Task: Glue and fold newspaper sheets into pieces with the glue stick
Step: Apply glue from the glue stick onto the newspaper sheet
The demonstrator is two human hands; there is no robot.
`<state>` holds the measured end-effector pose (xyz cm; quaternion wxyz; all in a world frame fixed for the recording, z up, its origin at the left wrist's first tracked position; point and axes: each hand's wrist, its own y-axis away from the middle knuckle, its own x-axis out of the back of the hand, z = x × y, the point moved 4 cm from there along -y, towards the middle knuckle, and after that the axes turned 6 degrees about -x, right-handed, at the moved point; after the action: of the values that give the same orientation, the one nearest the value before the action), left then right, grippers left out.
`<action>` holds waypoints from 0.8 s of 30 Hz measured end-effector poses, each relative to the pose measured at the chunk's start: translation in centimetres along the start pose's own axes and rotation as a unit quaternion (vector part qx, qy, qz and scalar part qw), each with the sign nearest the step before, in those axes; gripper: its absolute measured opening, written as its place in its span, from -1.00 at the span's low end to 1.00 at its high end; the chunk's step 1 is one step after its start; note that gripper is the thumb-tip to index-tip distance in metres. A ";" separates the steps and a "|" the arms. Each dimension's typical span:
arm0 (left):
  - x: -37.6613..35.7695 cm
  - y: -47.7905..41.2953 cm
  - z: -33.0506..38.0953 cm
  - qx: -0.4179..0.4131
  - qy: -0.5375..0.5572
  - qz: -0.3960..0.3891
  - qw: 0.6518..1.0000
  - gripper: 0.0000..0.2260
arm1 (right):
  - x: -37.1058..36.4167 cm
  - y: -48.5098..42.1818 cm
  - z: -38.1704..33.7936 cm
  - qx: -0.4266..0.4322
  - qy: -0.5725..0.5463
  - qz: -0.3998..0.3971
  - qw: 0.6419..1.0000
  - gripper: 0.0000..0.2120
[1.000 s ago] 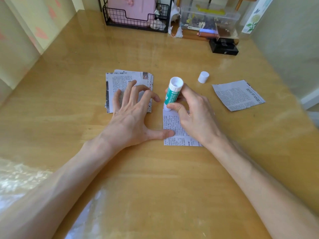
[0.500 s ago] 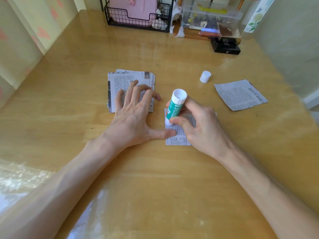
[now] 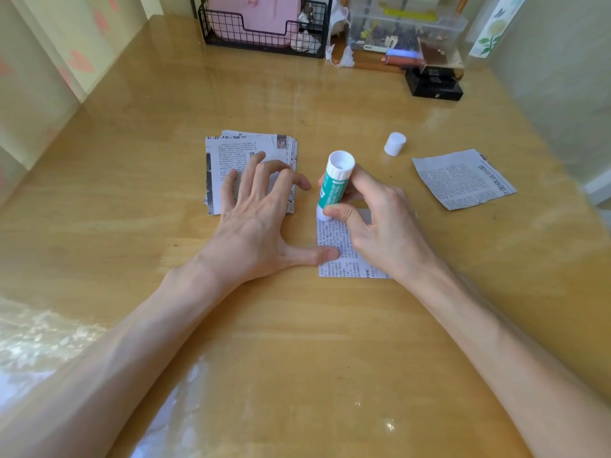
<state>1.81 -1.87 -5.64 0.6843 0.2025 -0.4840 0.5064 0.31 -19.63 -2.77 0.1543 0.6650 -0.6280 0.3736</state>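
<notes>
Two hands share the work: the right hand (image 3: 380,233) grips the glue stick (image 3: 334,186) tip-down on the sheet (image 3: 333,238) beneath its fingers, while the left hand (image 3: 251,226), fingers spread and relaxed, pins the sheet's edge under its thumb, presumably against sliding.

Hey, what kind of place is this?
Probably a home desk used for crafts: a black wire organiser, a clear storage box of small supplies and a stack of cut newspaper beside a glue stick.

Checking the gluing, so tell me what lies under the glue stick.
Under the glue stick is a newspaper piece on the table, its left edge pinned by the left hand. The right hand, gripping the stick, covers the piece's right side.
</notes>
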 end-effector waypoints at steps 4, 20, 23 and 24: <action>0.0 0.0 0.0 0.002 0.005 -0.002 1.000 -0.03 | -0.1 -0.5 0.3 -0.005 -0.004 0.012 1.000 -0.82; 0.1 0.0 0.1 0.002 0.007 -0.009 1.000 -0.02 | 3.4 2.4 -0.5 0.017 -0.130 0.143 0.981 -0.81; 0.1 0.0 0.0 0.003 0.006 -0.010 1.000 -0.02 | 3.6 2.3 -0.3 0.017 -0.142 0.150 0.978 -0.81; 0.1 0.0 0.0 0.003 0.003 -0.010 1.000 -0.02 | 3.3 2.3 -0.2 0.013 -0.147 0.127 0.981 -0.81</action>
<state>1.82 -1.83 -5.51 0.6902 0.2073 -0.4783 0.5019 -2.13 -22.27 -0.96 0.0029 0.6297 -0.7180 0.2965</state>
